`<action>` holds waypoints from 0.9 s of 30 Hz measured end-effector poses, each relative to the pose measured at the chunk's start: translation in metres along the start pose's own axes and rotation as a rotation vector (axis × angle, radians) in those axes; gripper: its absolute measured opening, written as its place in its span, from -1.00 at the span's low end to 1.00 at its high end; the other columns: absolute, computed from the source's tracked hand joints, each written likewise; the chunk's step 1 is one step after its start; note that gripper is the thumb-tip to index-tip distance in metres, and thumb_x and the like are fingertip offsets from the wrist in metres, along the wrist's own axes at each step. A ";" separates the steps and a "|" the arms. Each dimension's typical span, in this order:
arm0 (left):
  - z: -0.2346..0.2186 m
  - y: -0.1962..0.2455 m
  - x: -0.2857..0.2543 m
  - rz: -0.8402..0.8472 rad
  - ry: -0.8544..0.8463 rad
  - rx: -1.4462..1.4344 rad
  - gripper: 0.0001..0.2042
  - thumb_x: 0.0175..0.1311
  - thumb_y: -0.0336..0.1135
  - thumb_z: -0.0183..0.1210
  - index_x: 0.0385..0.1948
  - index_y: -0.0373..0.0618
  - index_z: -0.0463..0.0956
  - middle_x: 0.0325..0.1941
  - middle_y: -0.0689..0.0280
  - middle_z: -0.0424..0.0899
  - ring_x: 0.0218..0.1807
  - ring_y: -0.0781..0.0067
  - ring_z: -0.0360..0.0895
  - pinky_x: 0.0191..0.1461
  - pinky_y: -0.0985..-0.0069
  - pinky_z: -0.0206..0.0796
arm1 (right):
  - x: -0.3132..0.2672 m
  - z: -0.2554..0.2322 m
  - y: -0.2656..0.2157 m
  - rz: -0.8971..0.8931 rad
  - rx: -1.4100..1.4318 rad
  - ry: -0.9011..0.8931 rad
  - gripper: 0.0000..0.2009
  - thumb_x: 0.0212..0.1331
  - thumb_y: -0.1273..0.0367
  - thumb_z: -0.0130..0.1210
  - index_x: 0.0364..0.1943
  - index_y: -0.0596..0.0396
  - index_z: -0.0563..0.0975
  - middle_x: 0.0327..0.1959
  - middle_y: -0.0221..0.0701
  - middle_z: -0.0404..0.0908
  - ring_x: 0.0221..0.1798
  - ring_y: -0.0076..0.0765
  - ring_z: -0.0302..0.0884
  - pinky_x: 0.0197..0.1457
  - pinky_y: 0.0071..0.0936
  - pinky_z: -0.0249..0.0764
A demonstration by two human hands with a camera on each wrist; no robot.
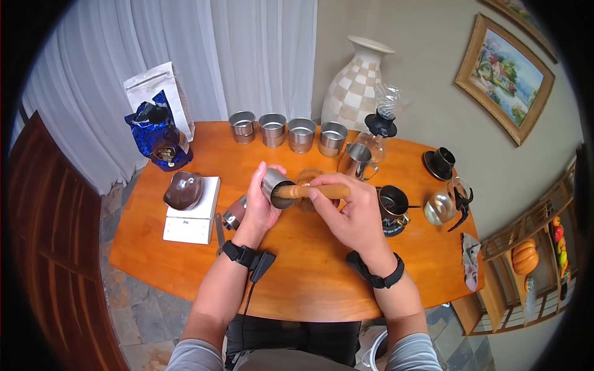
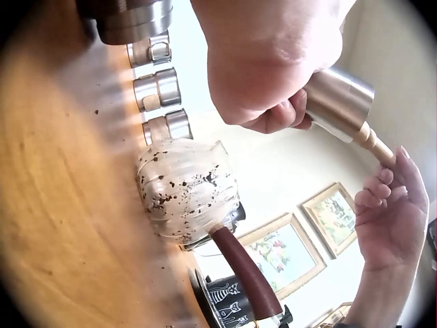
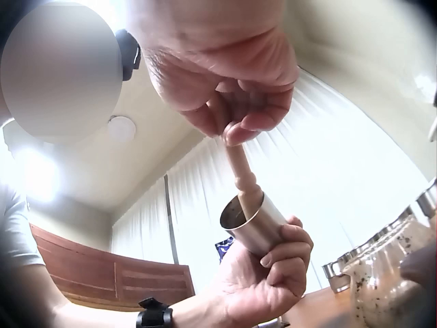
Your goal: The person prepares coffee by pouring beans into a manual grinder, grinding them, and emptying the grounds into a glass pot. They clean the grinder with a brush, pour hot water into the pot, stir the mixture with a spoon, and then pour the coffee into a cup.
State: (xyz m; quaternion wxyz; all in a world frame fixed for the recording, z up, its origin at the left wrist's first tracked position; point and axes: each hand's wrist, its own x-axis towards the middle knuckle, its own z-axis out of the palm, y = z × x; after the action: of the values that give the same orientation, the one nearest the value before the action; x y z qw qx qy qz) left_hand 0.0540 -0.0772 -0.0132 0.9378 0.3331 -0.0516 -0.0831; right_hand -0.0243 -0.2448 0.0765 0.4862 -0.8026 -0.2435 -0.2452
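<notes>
My left hand [image 1: 263, 216] grips a steel cylindrical cup [image 3: 258, 229], tilted with its mouth toward my right hand. My right hand [image 1: 357, 213] pinches the turned wooden handle of a brush [image 1: 328, 191]; its far end goes into the cup, where the bristles are hidden. Below and behind my hands stands a clear jar [image 2: 188, 188] specked with dark coffee grounds, with a brown handle [image 2: 246, 273]. Left of it, beside my left wrist, a hand grinder part [image 1: 235, 213] lies on the table.
Several steel cups [image 1: 272, 130] line the table's back edge, near a steel pitcher [image 1: 357, 161] and a glass dripper [image 1: 380, 127]. On the left are a white scale [image 1: 192, 226] with a dark bowl [image 1: 184, 190] and coffee bags [image 1: 154, 136]. A glass server [image 1: 439, 208] and cloth [image 1: 470, 260] lie right.
</notes>
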 end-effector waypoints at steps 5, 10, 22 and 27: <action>-0.004 -0.003 0.005 0.042 0.020 -0.003 -0.56 0.40 0.14 -0.12 -0.29 -0.10 0.42 -0.47 0.32 0.53 -0.45 0.48 0.51 -0.38 0.57 0.41 | 0.001 0.005 -0.002 -0.269 -0.068 0.022 -0.85 0.09 0.50 0.23 -0.26 0.22 0.56 -0.37 -0.19 0.64 -0.39 -0.11 0.62 -0.39 -0.38 0.49; -0.011 -0.002 0.006 0.030 0.007 0.011 -0.55 0.38 0.17 -0.10 -0.28 -0.10 0.42 -0.48 0.30 0.53 -0.45 0.48 0.50 -0.38 0.54 0.39 | -0.003 0.005 -0.008 0.080 0.073 -0.058 -0.82 0.06 0.47 0.26 -0.25 0.21 0.56 -0.38 -0.18 0.63 -0.38 -0.06 0.61 -0.35 -0.31 0.51; -0.008 -0.002 0.004 0.021 -0.002 -0.031 -0.58 0.44 0.13 -0.13 -0.21 -0.08 0.42 -0.40 0.33 0.59 -0.45 0.55 0.54 -0.40 0.64 0.38 | 0.000 0.009 0.006 -0.211 -0.052 0.032 -0.82 0.09 0.46 0.25 -0.24 0.22 0.57 -0.33 -0.18 0.64 -0.45 -0.14 0.59 -0.42 -0.39 0.48; -0.014 -0.008 0.012 0.067 0.020 0.140 -0.60 0.47 0.12 -0.14 -0.13 -0.04 0.40 -0.36 0.36 0.58 -0.43 0.56 0.49 -0.43 0.62 0.29 | 0.001 0.006 0.009 0.112 0.067 0.056 -0.84 0.18 0.42 0.22 -0.25 0.25 0.58 -0.45 -0.33 0.63 -0.52 -0.48 0.53 -0.44 -0.57 0.41</action>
State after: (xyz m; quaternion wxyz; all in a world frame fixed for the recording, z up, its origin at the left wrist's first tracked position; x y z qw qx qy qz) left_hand 0.0669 -0.0766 -0.0287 0.9148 0.3970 -0.0591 -0.0446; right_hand -0.0163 -0.2429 0.0687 0.5324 -0.7911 -0.1926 -0.2316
